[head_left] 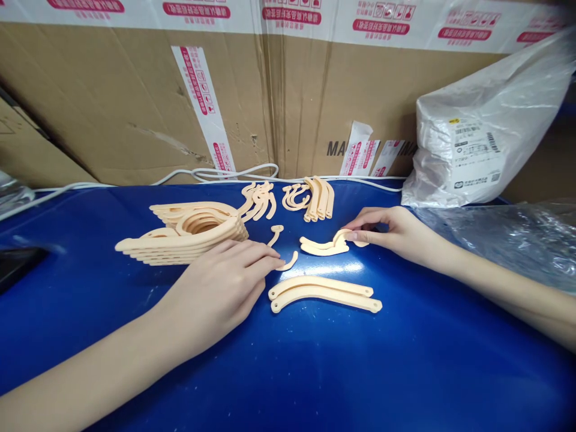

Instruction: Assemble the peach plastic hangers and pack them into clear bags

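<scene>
The right hand (396, 234) is closed in a pinch, thumb and forefinger gripping the right end of a peach arc (341, 236) at about 2 o'clock from the bench (405, 372) centre. The left hand (225, 282) lies open, palm down, and its longest fingertip touches a small hook (290, 261) just at 9 o'clock of the arc.

To lift the arc cleanly, I judge the pinch should stay near that end and peel it up and toward 3 o'clock. It rests on two like strips (321, 247), and a flat drag would likely pull them along. The left fingertip should press straight down on the hook so it does not skate on the glossy bench.

The arc's long axis runs roughly 9 to 3, with its free end toward 9; whether it bows toward 12 I cannot tell. The hook's axis runs 8 to 2.

Two long bars (324, 294) lie at 6 o'clock of the arc, parallel and touching. A stack (180, 240) of hanger bodies sits at 10 o'clock of the left hand.
</scene>
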The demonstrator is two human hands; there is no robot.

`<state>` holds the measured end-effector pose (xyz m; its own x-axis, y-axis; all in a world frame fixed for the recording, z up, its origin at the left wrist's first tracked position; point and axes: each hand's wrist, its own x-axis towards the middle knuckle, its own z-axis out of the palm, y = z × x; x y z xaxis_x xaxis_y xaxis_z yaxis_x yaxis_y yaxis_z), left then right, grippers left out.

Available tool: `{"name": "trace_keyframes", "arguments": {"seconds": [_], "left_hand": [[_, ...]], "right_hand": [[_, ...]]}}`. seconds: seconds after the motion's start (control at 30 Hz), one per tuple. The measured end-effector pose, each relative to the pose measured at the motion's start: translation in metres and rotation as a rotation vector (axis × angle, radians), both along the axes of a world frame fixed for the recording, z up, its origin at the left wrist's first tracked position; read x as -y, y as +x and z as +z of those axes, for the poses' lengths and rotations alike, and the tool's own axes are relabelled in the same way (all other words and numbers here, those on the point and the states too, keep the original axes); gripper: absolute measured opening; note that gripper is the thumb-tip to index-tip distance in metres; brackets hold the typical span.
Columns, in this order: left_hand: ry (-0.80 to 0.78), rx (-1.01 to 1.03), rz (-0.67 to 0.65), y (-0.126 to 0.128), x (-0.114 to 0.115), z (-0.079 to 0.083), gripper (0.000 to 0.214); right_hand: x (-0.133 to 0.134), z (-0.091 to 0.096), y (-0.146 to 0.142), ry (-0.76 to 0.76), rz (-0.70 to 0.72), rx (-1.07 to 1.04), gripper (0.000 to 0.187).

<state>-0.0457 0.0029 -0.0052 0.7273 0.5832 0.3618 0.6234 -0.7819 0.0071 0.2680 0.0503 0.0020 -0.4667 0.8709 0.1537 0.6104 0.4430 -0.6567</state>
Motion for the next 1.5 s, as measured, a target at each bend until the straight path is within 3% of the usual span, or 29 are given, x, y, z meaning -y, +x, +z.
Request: {"name": "trace_keyframes", "arguments": {"seconds": [0.4,0.87,1.07,1.5], "left_hand": [[0.002,0.075,-0.006,0.001,0.004,0.004,0.023],[0.177,-0.012,-0.033,0.002,0.000,0.004,0.016],[0.203,-0.039,-0.064,-0.003,-0.002,-0.004,0.033],[0.250,-0.054,-0.057,0.001,-0.001,0.000,0.032]], "right_hand": [[0.008,-0.006,-0.001,0.179,-0.036,0.090,0.037],[0.013,-0.011,0.000,0.305,-0.053,0.192,0.037],[0.013,-0.013,-0.001,0.357,-0.032,0.266,0.034],[0.011,-0.017,0.000,0.397,-0.050,0.282,0.037]]}}
